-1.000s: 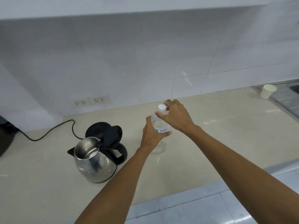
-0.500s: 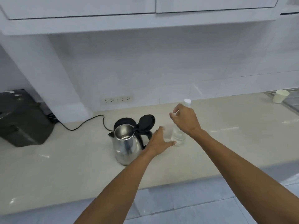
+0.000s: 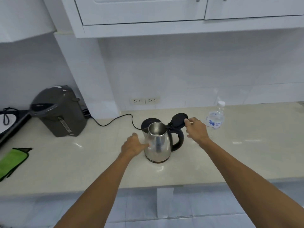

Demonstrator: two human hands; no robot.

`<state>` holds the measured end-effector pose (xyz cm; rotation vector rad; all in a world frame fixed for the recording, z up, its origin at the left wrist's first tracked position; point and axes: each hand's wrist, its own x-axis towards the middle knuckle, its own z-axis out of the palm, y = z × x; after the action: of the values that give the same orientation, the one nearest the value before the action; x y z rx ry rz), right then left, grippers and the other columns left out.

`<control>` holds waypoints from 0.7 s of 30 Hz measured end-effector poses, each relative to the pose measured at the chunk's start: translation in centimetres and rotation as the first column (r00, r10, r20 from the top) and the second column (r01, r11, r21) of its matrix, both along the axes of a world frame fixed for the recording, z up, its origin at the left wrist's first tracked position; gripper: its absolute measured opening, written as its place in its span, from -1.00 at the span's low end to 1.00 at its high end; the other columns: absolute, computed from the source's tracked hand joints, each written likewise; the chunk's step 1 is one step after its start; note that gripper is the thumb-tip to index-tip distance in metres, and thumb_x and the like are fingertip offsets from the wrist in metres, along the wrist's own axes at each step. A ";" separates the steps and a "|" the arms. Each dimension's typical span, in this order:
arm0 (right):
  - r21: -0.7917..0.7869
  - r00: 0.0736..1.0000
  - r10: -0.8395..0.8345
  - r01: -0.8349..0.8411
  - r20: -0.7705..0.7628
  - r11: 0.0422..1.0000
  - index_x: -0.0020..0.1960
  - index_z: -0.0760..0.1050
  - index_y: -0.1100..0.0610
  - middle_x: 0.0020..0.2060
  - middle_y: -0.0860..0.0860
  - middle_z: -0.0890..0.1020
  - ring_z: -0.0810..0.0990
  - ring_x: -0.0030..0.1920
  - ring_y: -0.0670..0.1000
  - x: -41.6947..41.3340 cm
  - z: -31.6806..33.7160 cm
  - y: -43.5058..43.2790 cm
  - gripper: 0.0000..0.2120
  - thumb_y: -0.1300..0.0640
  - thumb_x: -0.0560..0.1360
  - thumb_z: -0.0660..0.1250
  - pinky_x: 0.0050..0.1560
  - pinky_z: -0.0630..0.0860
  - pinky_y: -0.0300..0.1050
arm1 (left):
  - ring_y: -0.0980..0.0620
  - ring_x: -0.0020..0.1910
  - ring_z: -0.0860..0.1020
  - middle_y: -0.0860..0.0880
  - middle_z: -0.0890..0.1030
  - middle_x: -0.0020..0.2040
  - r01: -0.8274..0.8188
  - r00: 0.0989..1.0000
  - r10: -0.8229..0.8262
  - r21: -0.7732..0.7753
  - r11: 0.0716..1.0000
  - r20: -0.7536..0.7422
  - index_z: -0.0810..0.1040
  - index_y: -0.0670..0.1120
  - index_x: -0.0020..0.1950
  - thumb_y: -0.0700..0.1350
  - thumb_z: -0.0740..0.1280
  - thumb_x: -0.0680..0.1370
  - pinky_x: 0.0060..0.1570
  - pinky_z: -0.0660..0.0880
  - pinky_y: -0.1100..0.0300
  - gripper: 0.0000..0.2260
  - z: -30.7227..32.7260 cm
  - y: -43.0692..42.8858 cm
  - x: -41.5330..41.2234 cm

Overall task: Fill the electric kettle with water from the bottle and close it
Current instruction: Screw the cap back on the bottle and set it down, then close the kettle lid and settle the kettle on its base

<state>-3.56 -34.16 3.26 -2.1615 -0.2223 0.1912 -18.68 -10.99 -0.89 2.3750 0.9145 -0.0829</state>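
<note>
The steel electric kettle [image 3: 158, 143] stands mid-counter, off its black base [image 3: 150, 121] just behind it. Its black lid [image 3: 178, 120] is flipped up and open toward the right, above the black handle. My left hand [image 3: 133, 145] presses its fingers against the kettle's left side. My right hand [image 3: 196, 130] pinches the far edge of the raised lid. The clear water bottle [image 3: 215, 119], with a white cap on and a blue label, stands upright on the counter to the right of my right hand, untouched.
A dark hot-water dispenser [image 3: 60, 112] stands at the back left. A green cloth [image 3: 11, 160] lies at the left edge. The base's black cord [image 3: 115, 119] runs along the counter below the wall sockets [image 3: 144, 100]. White cupboards [image 3: 141, 10] hang overhead.
Both hands have left the bottle, which now stands capped on the right. My left hand moved to the kettle's side and my right hand to its lid. The view has pulled back.
</note>
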 end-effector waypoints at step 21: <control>-0.661 0.754 0.582 -0.272 0.305 0.699 0.28 0.45 0.01 0.33 0.17 0.49 0.49 0.25 0.26 -3.4 -2.4 9.7 -0.64 -0.16 0.58 0.25 0.23 0.47 0.19 | -0.09 0.49 0.45 -0.03 0.48 0.52 0.148 0.971 -0.090 -0.261 0.954 0.222 0.37 -0.09 0.61 0.09 0.69 0.37 0.46 0.43 -0.07 -0.09 0.0 3.2 3.2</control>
<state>-6.96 -24.49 0.86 -2.7096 -1.1409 -0.0488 -15.52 -7.75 -0.94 2.1286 0.6153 -0.0073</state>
